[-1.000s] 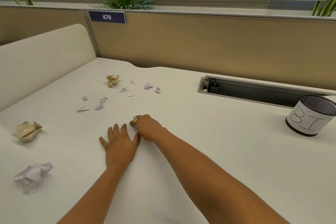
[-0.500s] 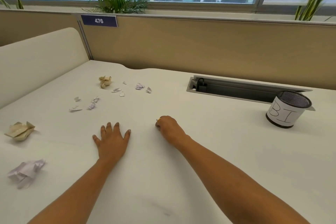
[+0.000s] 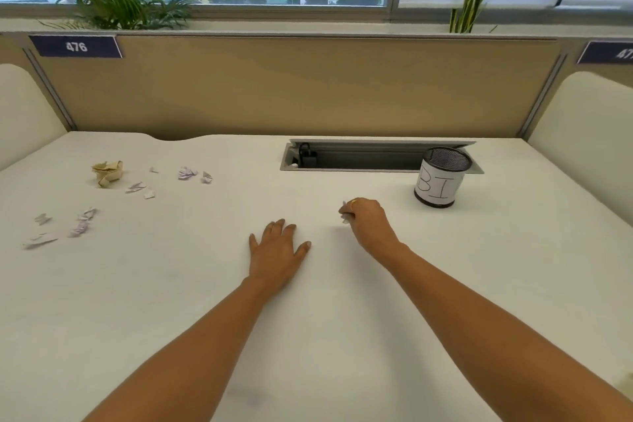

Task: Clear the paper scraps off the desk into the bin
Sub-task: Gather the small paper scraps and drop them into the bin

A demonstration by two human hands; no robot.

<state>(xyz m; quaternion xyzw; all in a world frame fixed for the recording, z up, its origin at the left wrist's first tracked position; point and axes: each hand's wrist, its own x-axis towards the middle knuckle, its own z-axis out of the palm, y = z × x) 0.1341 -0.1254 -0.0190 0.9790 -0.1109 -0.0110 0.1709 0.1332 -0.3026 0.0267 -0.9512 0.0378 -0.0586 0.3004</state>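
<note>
On the far left of the pale cream desk top (image 3: 342, 336) I can see a loose scatter of small white and lilac torn paper scraps (image 3: 80, 226), all lying flat and well apart from my hands; behind them, nearer the beige partition wall (image 3: 291, 86), sits a crumpled tan paper ball (image 3: 107, 173), with a few more tiny white bits (image 3: 142, 189) just to its right and then a crumpled lilac piece (image 3: 187, 173) beside another small white one (image 3: 206, 177). Moving toward the middle, my left hand (image 3: 276, 253) lies palm down on the desk with fingers spread flat, holding nothing. Just to its right, and apart from it, my right hand (image 3: 366, 221) is curled into a loose fist with a gold ring (image 3: 353, 202) on one finger; a small white paper scrap (image 3: 345, 218) is pinched at the fingertips, sticking out on the hand's left side, close above the desk surface. Behind the hands is a long grey recessed cable tray (image 3: 359, 161) with its lid raised and a dark plug inside at its left end. Farthest right stands the black wire-mesh cylindrical bin (image 3: 442, 178) wrapped in a white paper label with hand-drawn letters, upright at the tray's right end, near my right hand but not touching it
</note>
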